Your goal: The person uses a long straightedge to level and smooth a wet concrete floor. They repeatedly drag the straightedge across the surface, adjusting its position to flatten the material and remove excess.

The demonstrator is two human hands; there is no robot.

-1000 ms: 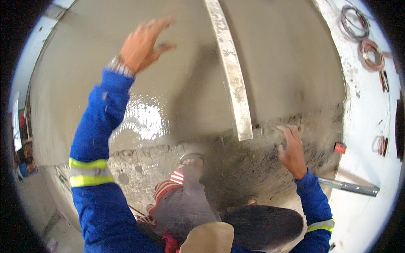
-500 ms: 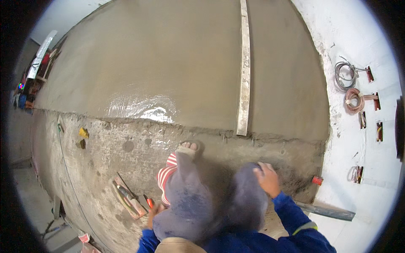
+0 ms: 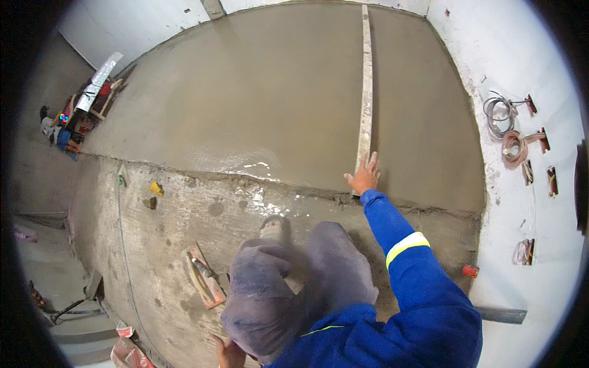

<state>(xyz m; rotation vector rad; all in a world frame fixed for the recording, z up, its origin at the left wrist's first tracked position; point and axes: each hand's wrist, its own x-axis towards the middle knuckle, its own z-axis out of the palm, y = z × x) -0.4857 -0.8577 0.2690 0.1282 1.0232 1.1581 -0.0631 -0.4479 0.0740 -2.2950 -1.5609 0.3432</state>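
1. Wet concrete [image 3: 264,92], one broad expanse, smooth and grey-brown; beneath the bar and to both sides of it.
2. White wall [image 3: 521,55], well to the right of the bar.
3. Rough floor strip [image 3: 172,245], bordering the wet concrete at the bar's near end and running off to its left.
4. Long pale bar [image 3: 367,86], straight and narrow; lies lengthwise on the wet concrete, its near end by the edge.
5. Hand float [image 3: 202,276], rectangular, left of the bar and nearer the wearer.
6. Grey cable coil [image 3: 500,116], one, against the wall right of the bar; pinkish coil just below it.
7. Right hand [image 3: 365,175], fingers spread wide over the bar's near end; whether it presses cannot be told.
8. Left hand [image 3: 228,352], left of the bar and well nearer the wearer, partly behind a leg; grip cannot be told.
9. Red box [image 3: 470,271], small, right of the bar's near end.
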